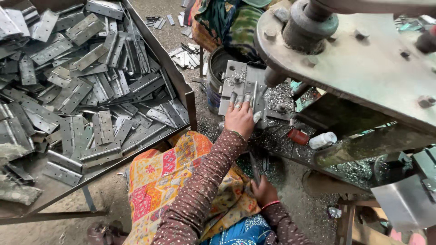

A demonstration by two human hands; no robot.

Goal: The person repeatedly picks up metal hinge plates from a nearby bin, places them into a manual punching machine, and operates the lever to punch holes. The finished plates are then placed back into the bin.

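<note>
1. Far left, a big metal tray [181,86] is full of flat grey hinges [91,90]. They lie in a heap, one over the other, from its top edge down to its near edge.
2. The near left corner of the tray is bare, with only a few hinges close by.
3. Just right of the tray's near edge is my lap, under a bright orange and yellow cloth [159,181].
4. My left hand [239,119] reaches up from my lap to the press bed [245,86]. My fingers lie flat and close together, pressing on a hinge [247,97] at the near edge of the bed. I wear a ring on one finger.
5. My right hand [265,191] is low, near my lap. It is closed around a thin dark metal piece [255,167] that stands up from my fist.
6. Shiny metal scraps [277,97] lie all over the bed, right of my left hand.
7. A little red thing [297,136] and a little white bottle [323,139] lie side by side near the bed's right edge.
8. Far right, the big grey press [363,59] hangs over the bed.
</note>
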